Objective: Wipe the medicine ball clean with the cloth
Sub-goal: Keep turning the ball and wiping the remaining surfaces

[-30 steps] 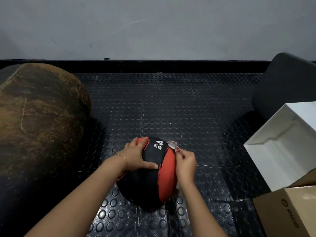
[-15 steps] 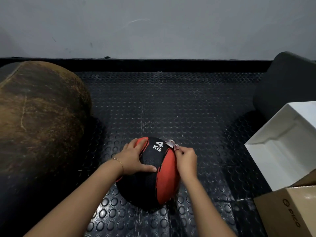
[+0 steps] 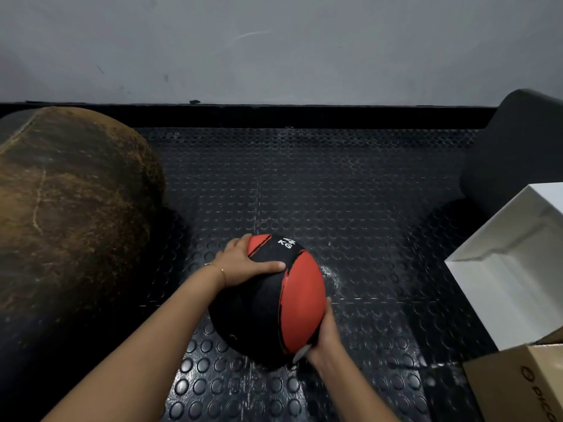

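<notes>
A black and red medicine ball (image 3: 271, 303) marked "4 KG" sits on the studded black rubber floor (image 3: 350, 208). My left hand (image 3: 243, 264) lies spread over its upper left side, thumb across the black panel. Against the ball's lower right side my right hand (image 3: 324, 333) presses a small white cloth (image 3: 301, 352). Only a sliver of the cloth shows under the palm; the rest is hidden between hand and ball.
A big worn brown leather bag (image 3: 70, 214) fills the left. At right stand a dark padded block (image 3: 518, 147), an open white box (image 3: 511, 263) and a cardboard box (image 3: 518, 388). A grey wall (image 3: 274, 47) closes the back.
My right hand has slid with the cloth from the ball's top right, near the "4 KG" mark, down to its lower right side. The left hand has stayed in place.
</notes>
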Demonstrator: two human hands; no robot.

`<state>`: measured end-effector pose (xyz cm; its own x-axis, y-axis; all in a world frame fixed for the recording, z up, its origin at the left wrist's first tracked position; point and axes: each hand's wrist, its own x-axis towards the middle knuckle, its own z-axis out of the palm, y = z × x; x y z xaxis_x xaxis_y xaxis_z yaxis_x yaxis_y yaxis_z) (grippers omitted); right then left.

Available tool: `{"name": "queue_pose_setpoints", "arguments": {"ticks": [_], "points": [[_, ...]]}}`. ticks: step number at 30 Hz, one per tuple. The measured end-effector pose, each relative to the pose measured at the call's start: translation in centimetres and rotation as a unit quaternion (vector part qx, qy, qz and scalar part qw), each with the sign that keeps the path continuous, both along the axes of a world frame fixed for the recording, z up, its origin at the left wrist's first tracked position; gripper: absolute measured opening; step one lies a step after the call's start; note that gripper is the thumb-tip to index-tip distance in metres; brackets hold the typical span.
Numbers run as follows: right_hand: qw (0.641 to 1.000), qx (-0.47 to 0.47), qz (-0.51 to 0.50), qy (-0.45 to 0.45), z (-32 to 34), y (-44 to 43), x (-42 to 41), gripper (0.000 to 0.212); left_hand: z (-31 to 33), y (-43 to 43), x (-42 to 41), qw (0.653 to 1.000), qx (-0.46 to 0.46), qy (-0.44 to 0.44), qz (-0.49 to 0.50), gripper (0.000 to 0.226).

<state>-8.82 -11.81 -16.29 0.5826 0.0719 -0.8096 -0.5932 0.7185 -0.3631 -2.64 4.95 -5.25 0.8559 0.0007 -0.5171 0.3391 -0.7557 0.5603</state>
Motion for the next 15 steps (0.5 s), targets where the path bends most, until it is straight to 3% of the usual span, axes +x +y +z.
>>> {"name": "queue_pose_setpoints", "arguments": {"ticks": [4, 6, 10, 13, 15], "points": [[0.999, -0.026, -0.016, 0.017, -0.6, -0.6, -0.1, 0.078, -0.1, -2.2, 0.9, 0.999, 0.027, -0.013, -0.018, 0.116], [0.998, -0.053, -0.012, 0.019, -0.1, -2.0, 0.0, 0.077, -0.2, -2.9, 1.0, 1.0, 0.011, -0.005, -0.021, 0.122], [0.973, -0.23, -0.028, -0.012, 1.5, -6.2, 0.8, 0.063, -1.4, -4.2, 0.4, 0.994, -0.106, -0.013, -0.003, 0.125], [0.901, -0.424, 0.04, -0.078, 4.2, -8.8, 2.1, 0.06, -2.0, -4.7, -0.8, 0.982, -0.187, 0.002, 0.019, 0.102], [0.799, -0.573, 0.16, -0.092, 6.6, -9.2, 2.8, 0.061, -1.7, -4.2, -1.6, 0.978, -0.203, 0.04, 0.015, 0.083]]}}
